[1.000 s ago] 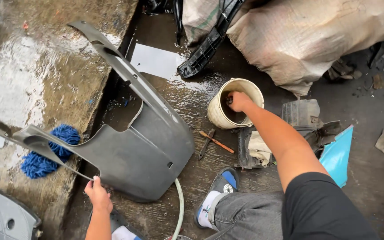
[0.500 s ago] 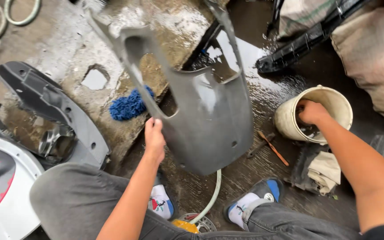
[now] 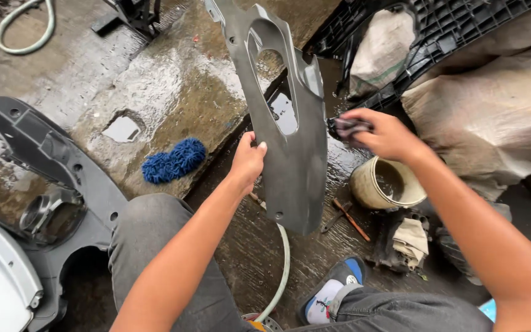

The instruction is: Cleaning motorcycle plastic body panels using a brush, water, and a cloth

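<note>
Head view: left hand [image 3: 248, 161] grips one grey panel [image 3: 293, 154]; right hand [image 3: 383, 134] clutches one dark rag [image 3: 346, 127].

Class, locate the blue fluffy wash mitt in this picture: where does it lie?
In the head view the blue wash mitt lies on the wet concrete floor, left of centre, just left of the left hand that grips the grey panel.

1. A glossy dark grey plastic scooter panel [image 3: 293, 147] is gripped by the left hand [image 3: 247, 161].
2. A dark wet rag [image 3: 346, 127] is pinched in the right hand [image 3: 385, 134].
3. A fuzzy blue wash mitt [image 3: 173, 160] is seen left of the left hand.
4. A cream plastic bucket [image 3: 387, 183] is seen below the right hand.
</note>
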